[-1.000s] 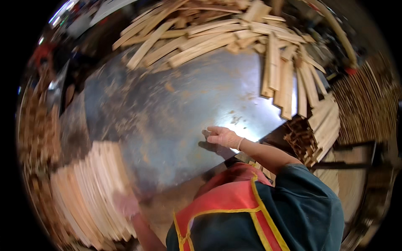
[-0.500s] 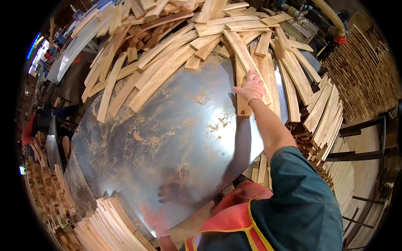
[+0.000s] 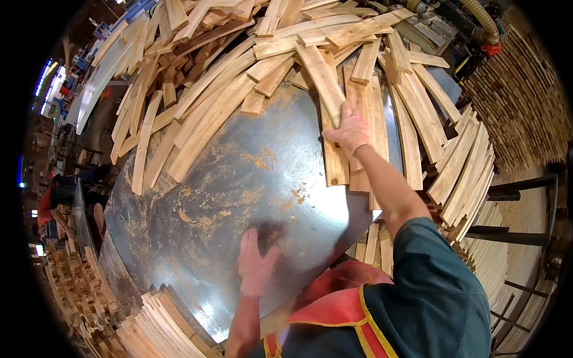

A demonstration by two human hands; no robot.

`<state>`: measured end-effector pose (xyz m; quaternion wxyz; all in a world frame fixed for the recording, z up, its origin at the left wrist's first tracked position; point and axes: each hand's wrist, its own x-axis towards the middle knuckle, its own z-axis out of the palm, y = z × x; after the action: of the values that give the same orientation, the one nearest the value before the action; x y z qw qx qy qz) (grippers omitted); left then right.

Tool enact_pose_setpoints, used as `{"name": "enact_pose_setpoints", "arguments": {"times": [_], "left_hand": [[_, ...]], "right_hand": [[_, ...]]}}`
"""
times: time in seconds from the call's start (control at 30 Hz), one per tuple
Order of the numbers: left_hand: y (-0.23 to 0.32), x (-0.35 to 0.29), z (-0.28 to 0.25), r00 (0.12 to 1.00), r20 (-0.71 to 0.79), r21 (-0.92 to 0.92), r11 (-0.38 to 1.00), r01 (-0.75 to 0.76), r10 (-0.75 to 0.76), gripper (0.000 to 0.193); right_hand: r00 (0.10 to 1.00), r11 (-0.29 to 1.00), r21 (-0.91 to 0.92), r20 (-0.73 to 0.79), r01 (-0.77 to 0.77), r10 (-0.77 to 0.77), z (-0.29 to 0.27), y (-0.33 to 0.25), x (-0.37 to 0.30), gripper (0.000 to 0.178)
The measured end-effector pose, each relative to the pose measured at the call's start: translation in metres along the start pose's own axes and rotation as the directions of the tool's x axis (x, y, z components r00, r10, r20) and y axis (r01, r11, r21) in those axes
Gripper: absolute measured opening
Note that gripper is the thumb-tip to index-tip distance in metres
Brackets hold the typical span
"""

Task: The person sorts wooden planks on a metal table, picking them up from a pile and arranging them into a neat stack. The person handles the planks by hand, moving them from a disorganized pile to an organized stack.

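Observation:
My right hand is closed at the near end of a wooden board that slants across other planks. Its thumb sticks out to the left, over a flat board with a dark knot near its end. My left hand, slightly blurred, is open with fingers apart and holds nothing. It is over the bare metal tabletop, and I cannot tell whether it touches. Sawdust and wood flakes are scattered on the metal.
Loose boards heap along the table's far side. Stacked strips stand at the near left, more boards at the right. A ribbed hose hangs at the far right. Another person in red is at the far left.
My left hand has come up from the lower edge and is over the metal tabletop. My right hand is now at the slanting board's near end. The whole view has shifted slightly.

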<state>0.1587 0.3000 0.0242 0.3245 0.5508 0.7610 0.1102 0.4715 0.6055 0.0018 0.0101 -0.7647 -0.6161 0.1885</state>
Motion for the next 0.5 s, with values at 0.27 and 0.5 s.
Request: {"name": "enact_pose_setpoints", "arguments": {"times": [0.27,0.5], "left_hand": [[0.026,0.122,0.051,0.978,0.149,-0.502,0.84,0.204,-0.149,0.108],[0.004,0.057,0.052,0.931,-0.162,0.365,0.857,0.363,-0.326,0.121]], "right_hand": [[0.76,0.767,0.435,0.242,0.471,-0.604,0.085,-0.046,-0.156,0.082],[0.829,0.985,0.056,-0.549,0.161,-0.104,0.062,0.093,-0.046,0.074]]}}
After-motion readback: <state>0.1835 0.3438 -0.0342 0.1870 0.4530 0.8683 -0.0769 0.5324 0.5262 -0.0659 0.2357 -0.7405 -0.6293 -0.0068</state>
